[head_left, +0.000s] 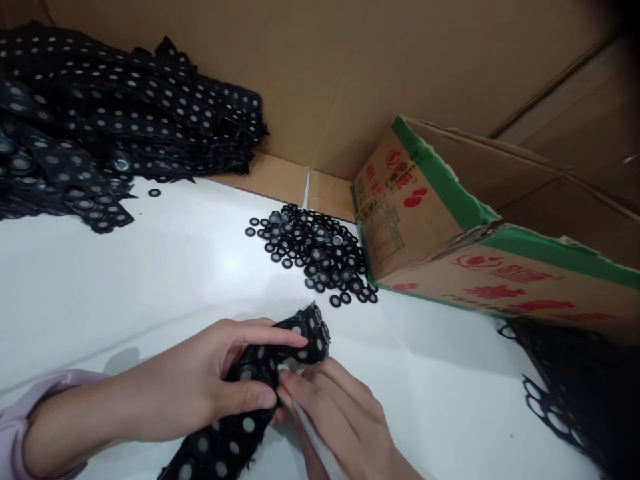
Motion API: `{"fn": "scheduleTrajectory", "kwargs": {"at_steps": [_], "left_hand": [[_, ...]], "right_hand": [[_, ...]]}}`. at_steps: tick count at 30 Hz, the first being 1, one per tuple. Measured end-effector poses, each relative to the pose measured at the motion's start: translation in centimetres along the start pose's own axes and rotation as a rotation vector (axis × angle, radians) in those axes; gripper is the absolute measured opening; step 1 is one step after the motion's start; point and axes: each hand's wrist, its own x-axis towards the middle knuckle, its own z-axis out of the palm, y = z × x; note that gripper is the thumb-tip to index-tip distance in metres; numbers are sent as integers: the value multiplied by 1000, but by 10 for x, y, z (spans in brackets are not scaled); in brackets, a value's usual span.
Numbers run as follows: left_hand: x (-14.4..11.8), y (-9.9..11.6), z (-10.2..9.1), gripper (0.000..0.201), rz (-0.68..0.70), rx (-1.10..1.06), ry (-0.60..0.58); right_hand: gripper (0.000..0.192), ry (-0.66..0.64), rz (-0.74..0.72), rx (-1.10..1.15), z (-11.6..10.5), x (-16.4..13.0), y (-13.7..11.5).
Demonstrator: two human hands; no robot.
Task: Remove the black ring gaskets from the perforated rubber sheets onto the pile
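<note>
A black rubbery strip punched with rows of pale-centred rings (260, 393) lies bunched between both hands, low over the white table (150, 280); the left hand (200, 383) grasps it, thumb pressed across the front and forefinger stretched along the top edge; the right hand (340, 413) meets it from below, fingertips pinching at one ring, fingers only slightly parted; beyond the hands sits a loose heap of small black rings (315, 257); right of that, a tipped cardboard box with green trim (450, 233); far left, a pile of more black punched strips (100, 127); spent black webbing (565, 393) lies to the right.
</note>
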Motion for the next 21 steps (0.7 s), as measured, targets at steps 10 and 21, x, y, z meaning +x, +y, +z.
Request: {"fn": "scheduleTrajectory", "kwargs": {"at_steps": [10,21], "left_hand": [[1,0,1,46,64,107,0],[2,-3,-2,53,163,496,63]], "right_hand": [[23,63,-130,-135,-4,17,-7],[24,113,-143,-105,10,16,1]]}}
